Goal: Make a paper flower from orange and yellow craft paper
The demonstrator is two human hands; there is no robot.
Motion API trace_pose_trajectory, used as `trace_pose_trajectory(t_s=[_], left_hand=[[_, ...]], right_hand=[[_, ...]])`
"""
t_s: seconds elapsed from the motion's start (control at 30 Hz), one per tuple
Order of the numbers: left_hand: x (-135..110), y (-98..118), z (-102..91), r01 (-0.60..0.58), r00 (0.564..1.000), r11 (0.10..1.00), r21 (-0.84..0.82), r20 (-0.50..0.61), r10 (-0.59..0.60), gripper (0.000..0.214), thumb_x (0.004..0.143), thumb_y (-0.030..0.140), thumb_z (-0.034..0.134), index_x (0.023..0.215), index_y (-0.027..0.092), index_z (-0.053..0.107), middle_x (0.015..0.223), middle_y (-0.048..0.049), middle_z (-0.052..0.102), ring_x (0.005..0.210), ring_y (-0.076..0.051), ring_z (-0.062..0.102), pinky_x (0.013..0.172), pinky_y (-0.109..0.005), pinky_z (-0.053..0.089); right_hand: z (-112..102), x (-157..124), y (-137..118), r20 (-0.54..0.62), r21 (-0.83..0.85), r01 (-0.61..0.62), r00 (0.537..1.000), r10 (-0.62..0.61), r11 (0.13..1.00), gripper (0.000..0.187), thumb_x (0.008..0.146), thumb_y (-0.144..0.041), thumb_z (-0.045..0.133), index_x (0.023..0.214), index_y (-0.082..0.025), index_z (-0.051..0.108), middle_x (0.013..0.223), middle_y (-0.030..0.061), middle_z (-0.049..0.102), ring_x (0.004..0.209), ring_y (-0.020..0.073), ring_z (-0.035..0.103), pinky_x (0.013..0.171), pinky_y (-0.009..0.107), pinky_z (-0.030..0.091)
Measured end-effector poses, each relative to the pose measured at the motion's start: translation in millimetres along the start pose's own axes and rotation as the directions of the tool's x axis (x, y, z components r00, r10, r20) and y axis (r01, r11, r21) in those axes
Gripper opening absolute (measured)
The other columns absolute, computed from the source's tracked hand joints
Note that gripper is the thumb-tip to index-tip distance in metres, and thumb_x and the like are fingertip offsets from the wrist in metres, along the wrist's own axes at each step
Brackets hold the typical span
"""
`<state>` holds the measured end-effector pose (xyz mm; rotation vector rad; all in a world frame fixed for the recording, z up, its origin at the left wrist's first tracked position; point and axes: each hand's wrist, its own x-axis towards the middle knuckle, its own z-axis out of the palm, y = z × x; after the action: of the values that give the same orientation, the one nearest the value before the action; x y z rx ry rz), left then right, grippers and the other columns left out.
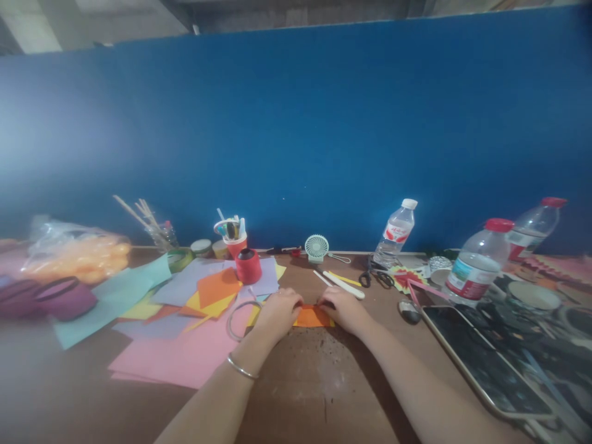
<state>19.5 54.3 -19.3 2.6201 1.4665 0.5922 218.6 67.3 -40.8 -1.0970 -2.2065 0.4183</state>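
Note:
A strip of orange paper (314, 317) with yellow showing at its edges lies on the brown table in front of me. My left hand (280, 312) holds its left end, fingers curled and closed at the paper's far edge. At the right end my right hand (344, 309) grips it the same way, thumb and fingers drawn together. The fingertips of both hands are partly hidden. Just beyond the right hand lie a white curved tool (345, 285) and a thin yellow strip (346, 279). A silver ring (230, 327) rests on the paper sheets beside my left hand.
Coloured paper sheets (171, 354) spread over the left, with a red thread spool (248, 267) on them. A small fan (317, 247) stands by the blue wall. On the right are scissors (375, 277), a water bottle (478, 265), and a phone (485, 357).

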Motion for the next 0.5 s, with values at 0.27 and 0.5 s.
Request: trace_pose_trajectory(t_s=[0.27,0.5], left_hand=[[3,3,-3.2,-0.068,0.993,0.984,0.163,0.102,0.051,0.02,0.078,0.012,0.046,0.08,0.019,0.064,0.079,-0.0056,0.061,0.079,-0.02,0.054,0.071,-0.029,0.039],[-2,15,-9.6,-0.097,0.986,0.952,0.289,0.159,0.053,0.019,0.079,0.014,0.044,0.074,0.016,0.062,0.076,-0.008,0.059,0.077,-0.022,0.054,0.066,-0.033,0.038]], right_hand=[[-3,2,-3,0.077,-0.14,0.075,0.995,-0.064,0.987,0.017,0.072,-0.01,0.055,0.077,-0.021,0.068,0.074,0.0039,0.063,0.075,0.0179,0.054,0.072,0.029,0.039],[-9,2,-14,0.201,-0.256,0.135,0.976,-0.084,0.957,0.02,0.073,-0.011,0.054,0.082,-0.02,0.069,0.075,0.0046,0.064,0.079,0.0181,0.052,0.074,0.029,0.037]])
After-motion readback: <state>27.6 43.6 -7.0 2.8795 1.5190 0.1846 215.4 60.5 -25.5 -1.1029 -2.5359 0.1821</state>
